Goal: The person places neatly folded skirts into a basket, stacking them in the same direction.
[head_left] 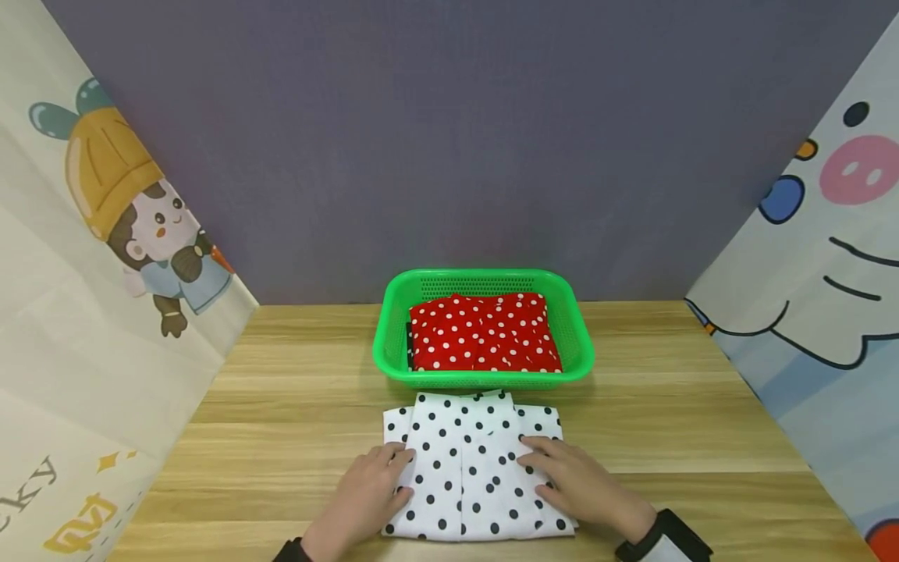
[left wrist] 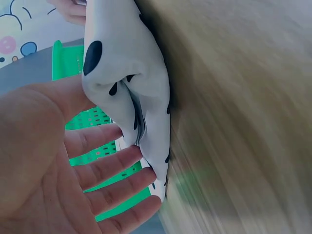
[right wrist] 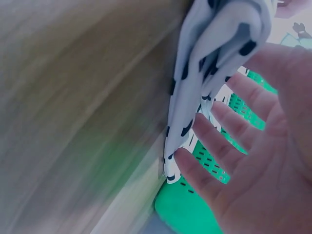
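A folded white cloth with black dots [head_left: 463,476], maybe a garment, lies flat on the wooden table in the head view. My left hand [head_left: 372,488] rests at its left side, fingertips on the fabric. On the opposite side my right hand [head_left: 579,480] touches the cloth with its fingers spread. The left wrist view shows the left hand's fingers [left wrist: 122,187] extended along the cloth's folded edge [left wrist: 156,87]. Stretched fingers [right wrist: 214,141] of the right hand meet the layered fold [right wrist: 195,92] in the right wrist view.
Just beyond the cloth stands a green plastic basket [head_left: 485,380], holding a folded red cloth with white dots [head_left: 485,336] and a narrow black item [head_left: 410,347] at its left. Wood-grain tabletop [head_left: 281,421] spreads to both sides, with a grey wall [head_left: 449,156] behind and printed curtains either side.
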The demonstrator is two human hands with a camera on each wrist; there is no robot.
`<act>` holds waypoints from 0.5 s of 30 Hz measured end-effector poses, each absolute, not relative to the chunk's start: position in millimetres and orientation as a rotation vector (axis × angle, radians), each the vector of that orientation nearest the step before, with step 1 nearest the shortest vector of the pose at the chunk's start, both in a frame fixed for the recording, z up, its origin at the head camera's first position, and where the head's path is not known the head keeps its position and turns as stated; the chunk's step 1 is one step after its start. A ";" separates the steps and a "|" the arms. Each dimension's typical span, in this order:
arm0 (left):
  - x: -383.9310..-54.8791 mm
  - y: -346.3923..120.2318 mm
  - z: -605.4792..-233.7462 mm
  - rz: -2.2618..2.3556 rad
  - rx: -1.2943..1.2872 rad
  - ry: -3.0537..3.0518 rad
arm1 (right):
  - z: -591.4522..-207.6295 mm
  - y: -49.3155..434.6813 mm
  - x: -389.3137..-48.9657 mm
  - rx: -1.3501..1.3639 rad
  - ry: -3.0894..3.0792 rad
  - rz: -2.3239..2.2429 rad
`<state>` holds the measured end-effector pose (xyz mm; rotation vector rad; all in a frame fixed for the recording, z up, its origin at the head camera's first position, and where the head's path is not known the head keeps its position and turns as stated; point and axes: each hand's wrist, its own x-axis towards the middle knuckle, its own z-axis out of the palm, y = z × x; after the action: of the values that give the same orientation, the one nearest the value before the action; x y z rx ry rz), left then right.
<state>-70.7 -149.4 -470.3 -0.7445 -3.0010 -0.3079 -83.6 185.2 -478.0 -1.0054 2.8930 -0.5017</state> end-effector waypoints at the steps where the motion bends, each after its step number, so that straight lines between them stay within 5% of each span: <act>1: -71.2 -147.7 -470.5 -0.307 -0.749 -3.001 | -477.0 186.0 -83.2 -0.983 2.888 -0.506; 15: -74.0 -127.1 -471.4 -0.325 -0.755 -3.004 | -477.1 199.3 -82.4 -0.855 2.934 -0.503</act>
<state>-74.0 -127.1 -471.4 -0.7546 -3.0041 -0.3245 -82.4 199.3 -477.1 -0.8546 2.9340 -0.5032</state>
